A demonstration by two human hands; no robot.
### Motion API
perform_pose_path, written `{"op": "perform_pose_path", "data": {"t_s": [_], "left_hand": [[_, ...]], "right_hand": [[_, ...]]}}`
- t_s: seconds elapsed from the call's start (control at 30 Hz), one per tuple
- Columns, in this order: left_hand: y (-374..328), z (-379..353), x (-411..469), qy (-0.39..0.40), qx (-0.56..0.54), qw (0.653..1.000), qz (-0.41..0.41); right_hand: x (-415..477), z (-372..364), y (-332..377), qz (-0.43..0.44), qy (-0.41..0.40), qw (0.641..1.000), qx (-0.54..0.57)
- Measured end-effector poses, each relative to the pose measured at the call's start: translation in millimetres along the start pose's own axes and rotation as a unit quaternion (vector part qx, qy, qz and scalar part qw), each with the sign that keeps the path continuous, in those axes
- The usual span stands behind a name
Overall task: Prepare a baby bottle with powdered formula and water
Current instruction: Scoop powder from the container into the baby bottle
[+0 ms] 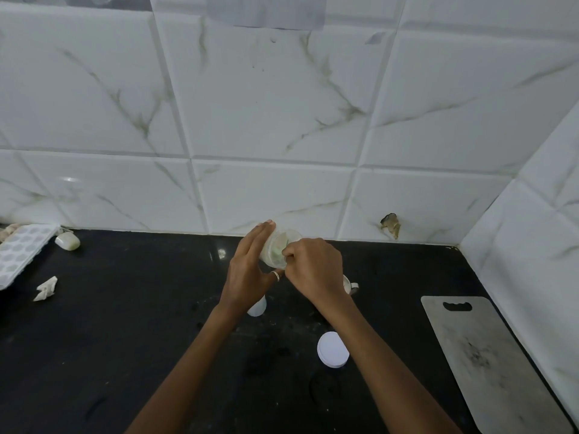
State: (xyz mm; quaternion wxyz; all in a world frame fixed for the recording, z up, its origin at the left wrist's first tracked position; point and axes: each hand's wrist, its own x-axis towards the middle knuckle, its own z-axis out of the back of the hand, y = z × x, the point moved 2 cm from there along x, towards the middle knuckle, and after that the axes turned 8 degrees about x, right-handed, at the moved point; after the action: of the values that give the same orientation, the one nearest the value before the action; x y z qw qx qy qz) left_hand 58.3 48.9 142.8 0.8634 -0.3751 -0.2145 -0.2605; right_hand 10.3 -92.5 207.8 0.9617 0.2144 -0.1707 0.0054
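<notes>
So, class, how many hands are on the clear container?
2. The left hand holds the tilted container from its left; the right hand pinches what looks like a greenish scoop at its mouth. None seems hidden.

**Lighting and image quality: soft, cool, even light with strong lens distortion**

Illumination is diffuse and moderately bright, with a bluish cast over the white tiled wall (282, 104). No direct source is in view. Glare is limited to one small highlight on a left-hand tile (69, 179) and a faint glint on the black countertop (94, 339). The countertop reads very dark, its surface detail is largely lost, and shadows on it are weak and soft-edged. Wide-angle distortion is marked: grout lines bow and the tiles stretch towards the corners. A pale grey patch (266, 10) at the top edge is blurred. The clear container (273, 252) shows low contrast against the wall, and the greenish item (278, 245) inside it is too soft to identify.
</notes>
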Motion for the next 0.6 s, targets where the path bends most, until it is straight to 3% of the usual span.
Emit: {"op": "perform_pose_path", "data": {"t_s": [0.3,0.47,0.6], "left_hand": [[2,-2,1,0.003,0.007,1.000,0.008],[6,-3,1,0.015,0.000,0.999,0.043],[9,-5,0,0.019,-0.011,0.995,0.094]], "right_hand": [[1,-6,-7,-0.097,-0.018,0.984,0.151],[3,-9,-17,-0.185,-0.058,0.940,0.280],[0,-7,-25,-0.272,-0.070,0.874,0.396]]}}
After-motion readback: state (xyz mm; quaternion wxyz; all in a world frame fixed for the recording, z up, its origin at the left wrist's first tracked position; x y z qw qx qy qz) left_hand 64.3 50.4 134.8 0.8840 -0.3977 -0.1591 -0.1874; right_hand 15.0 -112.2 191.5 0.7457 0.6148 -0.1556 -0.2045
